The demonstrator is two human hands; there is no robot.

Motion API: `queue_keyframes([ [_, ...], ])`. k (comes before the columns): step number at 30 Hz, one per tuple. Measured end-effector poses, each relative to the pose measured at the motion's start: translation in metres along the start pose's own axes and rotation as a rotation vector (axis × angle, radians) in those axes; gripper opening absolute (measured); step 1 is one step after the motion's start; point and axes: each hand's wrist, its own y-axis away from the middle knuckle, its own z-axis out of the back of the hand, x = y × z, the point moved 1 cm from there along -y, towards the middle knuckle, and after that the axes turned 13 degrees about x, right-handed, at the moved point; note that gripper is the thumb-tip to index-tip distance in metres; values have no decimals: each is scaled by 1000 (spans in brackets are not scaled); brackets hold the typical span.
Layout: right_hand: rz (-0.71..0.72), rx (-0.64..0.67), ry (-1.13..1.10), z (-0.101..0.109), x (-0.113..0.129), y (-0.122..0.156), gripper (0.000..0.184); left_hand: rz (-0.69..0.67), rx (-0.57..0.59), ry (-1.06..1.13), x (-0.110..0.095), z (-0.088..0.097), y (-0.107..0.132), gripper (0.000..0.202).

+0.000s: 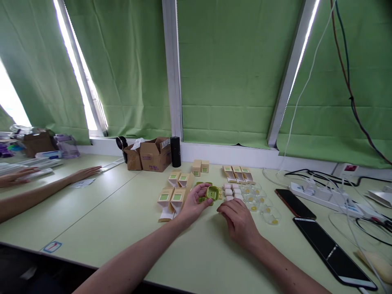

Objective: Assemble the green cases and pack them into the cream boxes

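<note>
A small square green container (pixel 212 193) is pinched between the thumb and fingers of my left hand (pixel 196 203), its hollow side facing me. Just to its right, my right hand (pixel 239 220) hovers low over the table with curled fingers pressed together; whatever they may hold is hidden. More green containers (pixel 200 183) lie partly covered behind my left hand. Beyond my right fingers stand pale pink-white blocks (pixel 228 192) in rows. Beside them are several clear plastic covers (pixel 269 215) with yellow spots. Left of my left hand sit small kraft boxes (pixel 177 197) with green labels and open flaps.
More small boxes (pixel 237 174) stand farther back. Cardboard cartons (pixel 155 155) and a black cylinder (pixel 175 152) line the window side. Two phones (pixel 333 251), a power strip (pixel 324 199) and loose cables lie right. A co-worker's arm (pixel 45 185) reaches in from the left.
</note>
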Motion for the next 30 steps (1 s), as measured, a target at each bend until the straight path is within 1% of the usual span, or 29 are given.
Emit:
queue_keyframes([
  [2,14,-47,-91,4,4,1,32,-5,-8,-32,1,1,0,60],
  [5,-21,-130,-276,8,7,1,31,1,-27,-98,2,1,0,58],
  [11,-179,-230,-622,10,5,-4,19,46,18,-183,0,-1,2,53],
  [14,-269,-253,-741,8,1,-4,21,43,27,-206,0,-2,3,52],
  [18,-388,-266,-857,6,-4,-3,33,46,33,-226,0,-4,4,52],
  [24,-496,-316,-981,3,-12,-5,47,48,40,-304,2,-5,6,50],
  [27,-528,-326,-1011,2,-15,-5,50,50,50,-314,3,-5,6,51],
  [30,-519,-325,-1030,2,-14,-6,49,52,55,-321,2,-6,6,50],
])
